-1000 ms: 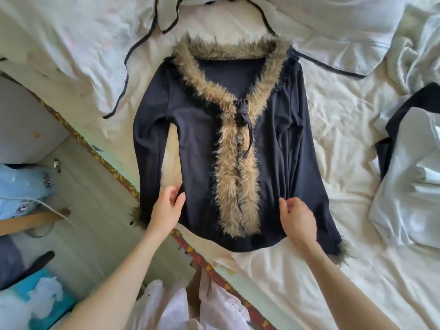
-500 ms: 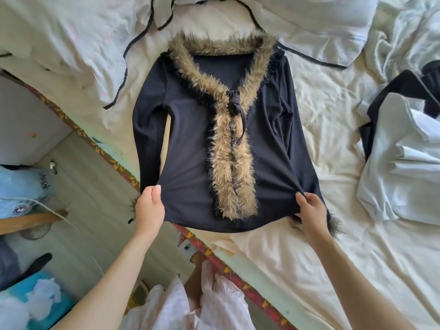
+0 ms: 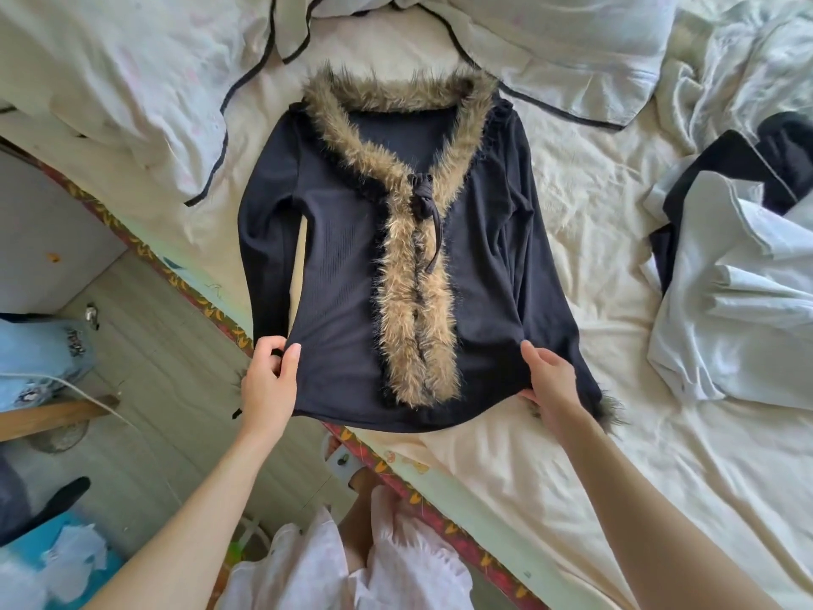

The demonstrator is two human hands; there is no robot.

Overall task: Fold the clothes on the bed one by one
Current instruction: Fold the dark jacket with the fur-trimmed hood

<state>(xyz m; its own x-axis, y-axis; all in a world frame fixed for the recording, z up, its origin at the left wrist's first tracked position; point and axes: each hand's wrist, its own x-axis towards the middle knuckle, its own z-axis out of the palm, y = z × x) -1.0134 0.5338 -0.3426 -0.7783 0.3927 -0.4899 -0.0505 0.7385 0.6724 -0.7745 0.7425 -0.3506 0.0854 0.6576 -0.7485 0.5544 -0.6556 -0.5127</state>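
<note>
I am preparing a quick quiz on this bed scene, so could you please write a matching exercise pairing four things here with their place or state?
Column one:
1. black cardigan
2. left hand
3. right hand
4. white and black garment

Column two:
A. crumpled at the bed's right edge of view
B. grips the hem corner beside the sleeve with the visible fur cuff
C. spread flat, fur trim facing up
D. pinches the hem corner nearest the floor side

Pairs: 1-C, 2-D, 3-B, 4-A
</note>
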